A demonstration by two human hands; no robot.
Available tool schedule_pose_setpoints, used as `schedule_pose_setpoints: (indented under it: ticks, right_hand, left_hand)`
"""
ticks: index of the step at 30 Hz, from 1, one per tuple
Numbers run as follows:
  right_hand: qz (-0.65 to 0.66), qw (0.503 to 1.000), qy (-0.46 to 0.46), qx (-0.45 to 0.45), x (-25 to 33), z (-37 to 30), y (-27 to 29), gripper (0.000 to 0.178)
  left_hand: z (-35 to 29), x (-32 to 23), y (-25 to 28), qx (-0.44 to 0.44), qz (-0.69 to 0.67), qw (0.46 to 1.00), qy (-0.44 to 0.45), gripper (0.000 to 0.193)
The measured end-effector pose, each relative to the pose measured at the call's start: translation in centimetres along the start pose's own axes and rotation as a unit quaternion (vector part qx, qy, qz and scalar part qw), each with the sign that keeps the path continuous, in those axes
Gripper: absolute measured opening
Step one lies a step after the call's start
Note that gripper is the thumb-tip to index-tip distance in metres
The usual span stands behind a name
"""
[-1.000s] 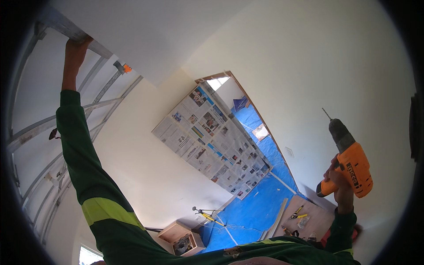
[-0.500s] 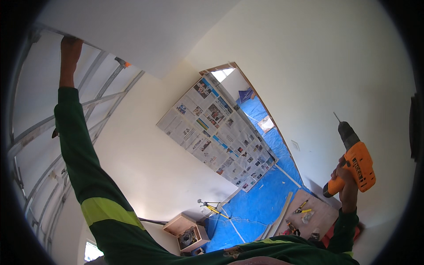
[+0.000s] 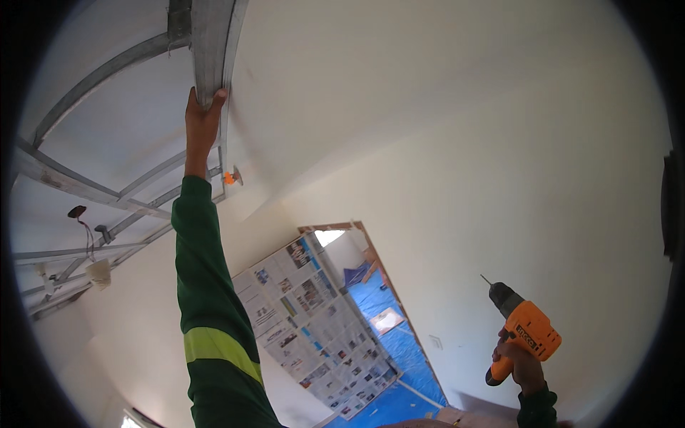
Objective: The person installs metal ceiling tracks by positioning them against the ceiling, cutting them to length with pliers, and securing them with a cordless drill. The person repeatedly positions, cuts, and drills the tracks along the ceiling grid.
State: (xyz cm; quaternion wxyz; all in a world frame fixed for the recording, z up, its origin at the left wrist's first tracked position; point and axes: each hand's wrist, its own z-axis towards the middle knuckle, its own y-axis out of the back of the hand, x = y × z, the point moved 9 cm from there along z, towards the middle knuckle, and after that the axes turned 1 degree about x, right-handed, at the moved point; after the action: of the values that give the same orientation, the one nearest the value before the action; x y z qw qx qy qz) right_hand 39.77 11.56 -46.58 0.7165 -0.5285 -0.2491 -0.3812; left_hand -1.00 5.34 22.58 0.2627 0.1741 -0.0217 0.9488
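My left hand (image 3: pixel 205 132) reaches overhead and grips the lower end of a grey metal channel (image 3: pixel 210 50), its thumb on the right side and fingers on the left. Below it, my forearm shows in a green sleeve with a bright yellow band. At the lower right, my right hand (image 3: pixel 519 362) is wrapped round the handle of an orange and black cordless drill (image 3: pixel 531 330). A thin bit in its chuck points up and to the left, clear of any surface.
A metal ceiling frame (image 3: pixel 78 187) spans the upper left, with a pale fitting (image 3: pixel 98 273) hanging on wires. An orange object (image 3: pixel 230 176) sits on the frame's edge. A newspaper-covered door (image 3: pixel 314 321) stands beside a doorway. Blue sheeting (image 3: pixel 378 303) covers the floor beyond.
My view has tilted upward toward the ceiling. My left hand now shows on the metal channel, farther right in the picture. The drill appears lower and farther left, still in my right hand.
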Motion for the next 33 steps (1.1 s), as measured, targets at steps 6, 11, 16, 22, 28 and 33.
schedule_pose_setpoints:
  ticks: [6, 11, 16, 22, 28, 33]
  right_hand:
    - [-0.045, 0.998, 0.044, -0.015, 3.5, -1.2, -1.9, 0.036]
    - [-0.043, 0.997, 0.035, -0.059, 4.4, -2.3, -2.2, 0.035]
    - [-0.085, 0.993, 0.059, -0.052, 6.8, -2.8, -3.9, 0.034]
    - [-0.181, 0.972, 0.15, -0.015, 11.6, -4.8, -8.6, 0.034]
    - [-0.264, 0.935, 0.234, 0.016, 15.0, -7.5, -13.6, 0.036]
    - [-0.14, 0.949, 0.282, 0.032, 18.3, -8.2, -17.9, 0.04]
  left_hand:
    - [0.8, 1.3, 1.0, -0.09, 0.01, 0.996, -0.009, 0.08]
    - [3.1, -0.7, -0.6, -0.179, 0.096, 0.979, -0.003, 0.096]
    - [4.9, 0.5, -1.2, -0.109, -0.057, 0.991, 0.05, 0.107]
    - [5.0, 1.0, -1.9, -0.112, -0.132, 0.985, 0.02, 0.105]
    - [5.0, -1.2, -0.9, -0.18, -0.097, 0.978, -0.029, 0.101]
    - [1.4, -5.1, 2.2, -0.318, 0.03, 0.948, -0.015, 0.087]
